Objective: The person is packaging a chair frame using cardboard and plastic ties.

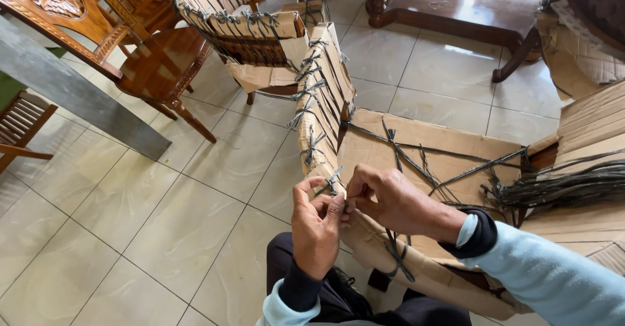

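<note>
Hands (pixel 338 210) on dark knotted strap (pixel 333 181)

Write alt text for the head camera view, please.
Two hands, left hand and right hand, pinch a dark strap at the edge of a cardboard-wrapped chair. A wooden chair stands behind on the tiled floor.

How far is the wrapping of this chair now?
Done: the armrest is covered in cardboard with many knotted straps, and the seat cardboard is crossed by straps. In hand: the left hand and right hand work a strap knot. Left: a bundle of loose straps remains unused.
</note>
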